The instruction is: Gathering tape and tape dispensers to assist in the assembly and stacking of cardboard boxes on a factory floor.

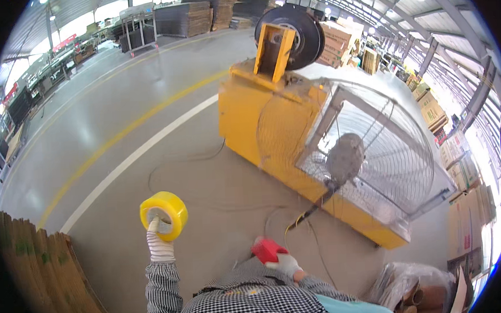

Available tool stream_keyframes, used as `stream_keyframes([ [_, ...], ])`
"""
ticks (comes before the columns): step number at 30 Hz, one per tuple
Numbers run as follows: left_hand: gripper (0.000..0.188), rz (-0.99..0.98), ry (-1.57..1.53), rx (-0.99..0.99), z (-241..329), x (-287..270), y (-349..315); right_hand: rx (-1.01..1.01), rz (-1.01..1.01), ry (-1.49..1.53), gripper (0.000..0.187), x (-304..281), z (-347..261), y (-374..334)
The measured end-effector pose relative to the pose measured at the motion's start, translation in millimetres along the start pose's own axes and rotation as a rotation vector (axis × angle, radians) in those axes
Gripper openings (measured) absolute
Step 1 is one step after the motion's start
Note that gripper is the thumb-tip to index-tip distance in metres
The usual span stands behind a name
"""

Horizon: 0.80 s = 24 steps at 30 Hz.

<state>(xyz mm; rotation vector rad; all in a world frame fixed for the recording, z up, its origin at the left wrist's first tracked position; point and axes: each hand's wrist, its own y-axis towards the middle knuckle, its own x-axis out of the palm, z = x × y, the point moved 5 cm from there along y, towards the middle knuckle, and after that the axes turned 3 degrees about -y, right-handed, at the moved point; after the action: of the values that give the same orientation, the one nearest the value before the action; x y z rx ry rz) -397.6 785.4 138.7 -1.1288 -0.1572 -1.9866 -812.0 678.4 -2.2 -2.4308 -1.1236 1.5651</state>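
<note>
My left hand [159, 232], in a white glove with a striped sleeve behind it, holds a roll of yellow packing tape [177, 210]. The fingers are hooked into the roll's core, and the roll stands out in front of me at the left. Close to my waist, my right hand [285, 264] wears a white glove and is closed at a bright red, angular thing [268, 249]. Blur hides what kind of thing this is. A checked apron [241, 304] covers my front, just beside the right hand.
Ahead on the right stands a large yellow-framed fan [313, 170] with a wire cage and a black wheel [298, 35]. Its cable [317, 243] trails over the floor. Stacked cardboard [47, 269] flanks the left, cartons [463, 219] the right. A plastic-wrapped bundle of tubes [416, 295] sits lower right.
</note>
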Motion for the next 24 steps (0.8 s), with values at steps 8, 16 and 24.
stream_keyframes([
  [8,0.039,-0.091,0.148,-0.056,-90,187,242,0.893,-0.086,0.051,0.05,-33,286,-86],
  [16,0.044,-0.493,0.369,-0.315,-198,423,375,1.139,0.168,0.458,0.048,-72,272,-50],
  [24,0.066,-0.527,0.625,-0.637,-392,556,462,1.135,0.355,0.628,0.045,-81,173,23],
])
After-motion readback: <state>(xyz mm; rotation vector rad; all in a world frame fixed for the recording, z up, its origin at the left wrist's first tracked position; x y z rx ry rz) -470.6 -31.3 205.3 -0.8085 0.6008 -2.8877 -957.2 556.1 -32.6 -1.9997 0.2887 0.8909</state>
